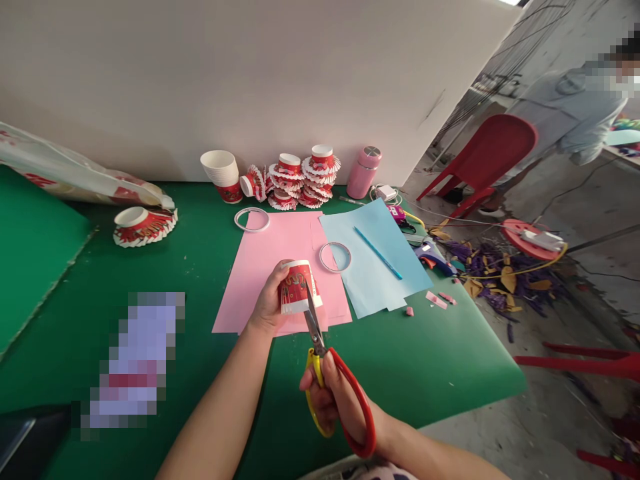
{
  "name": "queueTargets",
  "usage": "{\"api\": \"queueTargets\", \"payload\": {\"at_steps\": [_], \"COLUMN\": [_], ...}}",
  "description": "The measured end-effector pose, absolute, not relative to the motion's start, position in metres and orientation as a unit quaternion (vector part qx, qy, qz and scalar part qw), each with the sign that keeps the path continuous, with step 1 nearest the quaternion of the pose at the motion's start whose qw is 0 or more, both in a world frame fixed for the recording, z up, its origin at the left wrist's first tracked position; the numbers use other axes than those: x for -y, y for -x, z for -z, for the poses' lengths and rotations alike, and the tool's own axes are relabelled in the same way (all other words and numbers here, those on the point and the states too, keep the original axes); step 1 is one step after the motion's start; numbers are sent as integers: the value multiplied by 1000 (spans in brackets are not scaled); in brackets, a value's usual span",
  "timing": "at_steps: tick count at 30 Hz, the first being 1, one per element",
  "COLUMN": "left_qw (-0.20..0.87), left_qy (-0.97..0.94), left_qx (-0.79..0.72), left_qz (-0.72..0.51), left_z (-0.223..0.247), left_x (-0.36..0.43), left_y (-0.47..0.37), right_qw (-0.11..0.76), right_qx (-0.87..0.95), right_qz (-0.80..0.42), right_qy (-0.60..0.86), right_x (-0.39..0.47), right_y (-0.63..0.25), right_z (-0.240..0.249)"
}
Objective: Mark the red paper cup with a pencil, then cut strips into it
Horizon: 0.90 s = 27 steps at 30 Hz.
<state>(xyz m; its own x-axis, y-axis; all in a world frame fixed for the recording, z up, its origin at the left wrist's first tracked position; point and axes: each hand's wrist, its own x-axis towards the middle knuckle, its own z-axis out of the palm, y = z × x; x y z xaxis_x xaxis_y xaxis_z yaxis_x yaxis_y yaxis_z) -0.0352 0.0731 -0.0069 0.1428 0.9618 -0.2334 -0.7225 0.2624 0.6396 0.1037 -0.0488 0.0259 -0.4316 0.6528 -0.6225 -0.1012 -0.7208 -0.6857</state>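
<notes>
My left hand (271, 297) grips a red-and-white paper cup (295, 288) by its side, over the pink paper (283, 233). The cup's wall shows slits near its rim, which faces toward me. In my right hand (334, 393) are scissors (316, 327) with one yellow and one red handle loop. Their blades are apart and reach the cup's right side; how far the wall lies between them I cannot tell. Two white rings (252, 220) lie on the paper sheets. To the right is light blue paper (365, 287) with a blue pencil (377, 252) on it.
Along the wall stand stacked cups (220, 170), several fringed cups (303, 177) and a pink flask (364, 172). Another fringed cup (145, 225) lies left. A glue gun (436, 259) sits by the table's right edge. Beyond are a red chair (493, 157) and a person (565, 107).
</notes>
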Motion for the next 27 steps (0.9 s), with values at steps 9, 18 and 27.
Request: {"api": "queueTargets", "payload": {"at_steps": [9,18,27], "left_qw": [732,737,734], "left_qy": [-186,-186,-188], "left_qx": [-312,-306,-307], "left_qz": [-577,-574,-576], "left_z": [4,2,2], "left_x": [-72,-72,-71], "left_y": [35,34,34], "right_qw": [237,261,262], "right_qx": [306,271,276], "right_qz": [-784,-814,-813], "right_qy": [485,442,440], "right_x": [49,49,49], "right_y": [-105,-104,-103], "right_z": [-27,-23,-26]}}
